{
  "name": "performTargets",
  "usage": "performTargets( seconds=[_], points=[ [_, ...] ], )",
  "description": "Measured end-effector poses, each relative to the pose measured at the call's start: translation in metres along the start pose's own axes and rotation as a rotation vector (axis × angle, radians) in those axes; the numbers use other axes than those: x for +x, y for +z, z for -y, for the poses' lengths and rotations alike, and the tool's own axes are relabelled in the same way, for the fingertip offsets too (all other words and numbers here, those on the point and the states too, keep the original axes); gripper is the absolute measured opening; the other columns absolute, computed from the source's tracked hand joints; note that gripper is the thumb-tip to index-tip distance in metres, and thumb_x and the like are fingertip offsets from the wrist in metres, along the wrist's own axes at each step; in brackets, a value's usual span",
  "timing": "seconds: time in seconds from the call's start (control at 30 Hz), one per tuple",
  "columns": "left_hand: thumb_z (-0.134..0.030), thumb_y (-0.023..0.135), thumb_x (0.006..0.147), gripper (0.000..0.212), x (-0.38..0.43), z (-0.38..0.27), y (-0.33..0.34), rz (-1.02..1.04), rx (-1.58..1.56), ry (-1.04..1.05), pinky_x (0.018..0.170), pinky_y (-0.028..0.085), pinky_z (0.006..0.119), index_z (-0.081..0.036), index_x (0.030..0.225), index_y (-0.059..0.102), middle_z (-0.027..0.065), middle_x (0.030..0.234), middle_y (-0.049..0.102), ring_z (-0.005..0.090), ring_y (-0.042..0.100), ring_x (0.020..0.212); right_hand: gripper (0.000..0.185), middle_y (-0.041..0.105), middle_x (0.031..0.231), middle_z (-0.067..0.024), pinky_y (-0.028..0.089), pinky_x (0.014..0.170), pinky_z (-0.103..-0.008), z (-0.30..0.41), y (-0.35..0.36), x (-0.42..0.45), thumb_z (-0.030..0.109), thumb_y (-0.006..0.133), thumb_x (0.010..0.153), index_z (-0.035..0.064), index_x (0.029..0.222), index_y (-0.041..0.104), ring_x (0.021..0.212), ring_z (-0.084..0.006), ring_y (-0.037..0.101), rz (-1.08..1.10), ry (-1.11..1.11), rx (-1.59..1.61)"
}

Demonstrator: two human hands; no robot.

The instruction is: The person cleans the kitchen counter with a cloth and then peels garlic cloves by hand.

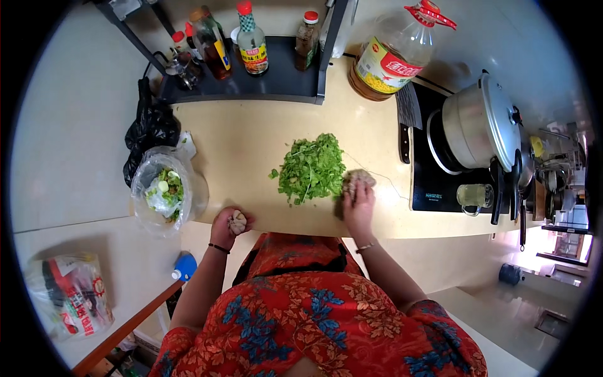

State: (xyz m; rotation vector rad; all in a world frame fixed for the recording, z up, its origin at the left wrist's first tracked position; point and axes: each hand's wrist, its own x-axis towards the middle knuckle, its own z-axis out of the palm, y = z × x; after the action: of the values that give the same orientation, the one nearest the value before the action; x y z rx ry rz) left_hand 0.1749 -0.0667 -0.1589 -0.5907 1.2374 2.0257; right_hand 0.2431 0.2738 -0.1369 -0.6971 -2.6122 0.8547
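Observation:
In my left hand (221,229), at the counter's front edge, I hold a garlic bulb (237,222). My right hand (360,209) presses on a crumpled brownish rag (362,178), blurred, lying on the wooden-toned countertop (235,141). Immediately left of the rag is a loose heap of chopped leafy greens (312,169), a few bits scattered around it. Left of the greens stands a plastic-lined bin (200,188) holding vegetable scraps and crumpled plastic. A cleaver (409,110) lies beyond my right hand, its black handle towards me.
Sauce bottles (254,52) stand on a dark rack (282,89) at the back. A large oil jug (391,66) is behind the cleaver. To the right, a black cooktop (426,184) carries a pressure cooker (476,122) and a glass mug (475,195). A black plastic bag (153,122) sits left.

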Motion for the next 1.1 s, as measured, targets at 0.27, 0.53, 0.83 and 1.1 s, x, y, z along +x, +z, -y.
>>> performTargets(
  seconds=[0.27,0.53,0.83,1.1],
  points=[
    [-0.026,0.047,0.084,0.024,0.0,-0.001,-0.001,-0.004,-0.042,0.005,0.072,0.052,0.04,-0.006,0.096,0.053,0.0155,0.089,0.063,0.0297,0.064,0.083,0.031,0.052,0.115,-0.0184,0.044,0.09,-0.0327,0.008,-0.027,0.025,0.001,0.054,0.084,-0.0015,0.114,0.053,0.102,-0.0299,0.054,0.017,-0.1,0.368],
    [-0.028,0.047,0.084,0.025,0.0,-0.001,0.0,0.01,-0.01,0.003,0.071,0.052,0.04,-0.006,0.096,0.054,0.0154,0.09,0.064,0.0298,0.064,0.084,0.033,0.057,0.106,-0.0083,0.048,0.082,-0.0356,0.049,-0.029,-0.008,0.002,0.058,0.072,0.01,0.104,0.061,0.098,-0.0262,0.052,0.299,-0.817,0.032],
    [-0.029,0.045,0.085,0.025,-0.003,0.005,0.008,-0.078,-0.027,0.039,0.072,0.051,0.039,-0.007,0.094,0.054,0.0128,0.088,0.063,0.0278,0.063,0.083,0.039,0.057,0.111,-0.0041,0.044,0.089,-0.0359,0.056,-0.004,0.02,0.008,0.06,0.07,0.0121,0.109,0.062,0.101,-0.0248,0.05,0.374,-0.965,-0.025],
    [-0.023,0.049,0.086,0.02,-0.01,0.006,0.038,-0.033,-0.305,0.133,0.08,0.051,0.035,-0.006,0.096,0.053,0.0128,0.091,0.062,0.0253,0.061,0.085,0.039,0.058,0.112,-0.0103,0.044,0.09,-0.0357,0.046,-0.081,0.063,-0.006,0.055,0.068,0.0072,0.104,0.064,0.104,-0.0288,0.05,0.258,-0.722,0.279]
  ],
)
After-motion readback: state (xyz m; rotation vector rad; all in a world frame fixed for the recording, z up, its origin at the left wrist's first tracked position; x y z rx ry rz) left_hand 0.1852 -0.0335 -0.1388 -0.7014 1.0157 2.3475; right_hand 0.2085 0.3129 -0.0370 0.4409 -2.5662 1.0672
